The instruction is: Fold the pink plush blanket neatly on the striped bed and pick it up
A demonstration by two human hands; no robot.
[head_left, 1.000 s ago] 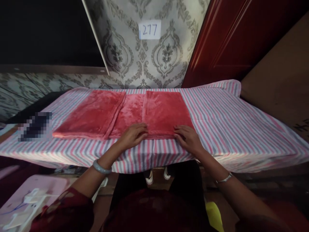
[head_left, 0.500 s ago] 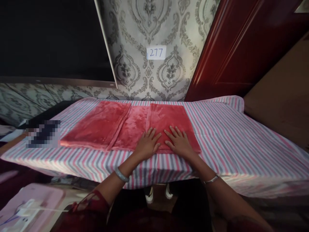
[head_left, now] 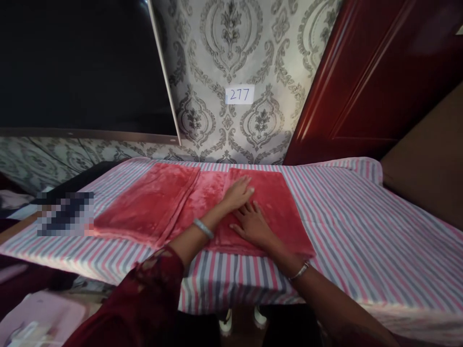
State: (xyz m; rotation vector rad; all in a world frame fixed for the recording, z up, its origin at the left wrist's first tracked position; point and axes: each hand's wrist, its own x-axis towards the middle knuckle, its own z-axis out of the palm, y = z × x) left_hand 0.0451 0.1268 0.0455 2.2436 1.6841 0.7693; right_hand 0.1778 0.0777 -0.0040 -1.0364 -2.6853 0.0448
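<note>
A red plush cloth (head_left: 152,207) lies folded flat on the striped table cover (head_left: 354,231), its right part folded over as a smaller panel (head_left: 282,202). My left hand (head_left: 238,192) rests flat on that panel with fingers stretched out, reaching toward the far edge. My right hand (head_left: 251,225) lies flat on the same panel just behind it, fingers spread, nearer to me. Neither hand holds anything. A bangle is on my left wrist and a thin bracelet on my right.
A paper tag reading 277 (head_left: 239,94) hangs on the patterned wall. A dark red door (head_left: 369,82) stands at the right, a dark screen (head_left: 79,62) at the left. A blurred dark item (head_left: 65,213) sits on the table's left end.
Both hands slid forward over the folded right panel, the left one farthest, from the near edge toward the middle. The view tilted down and closer.
</note>
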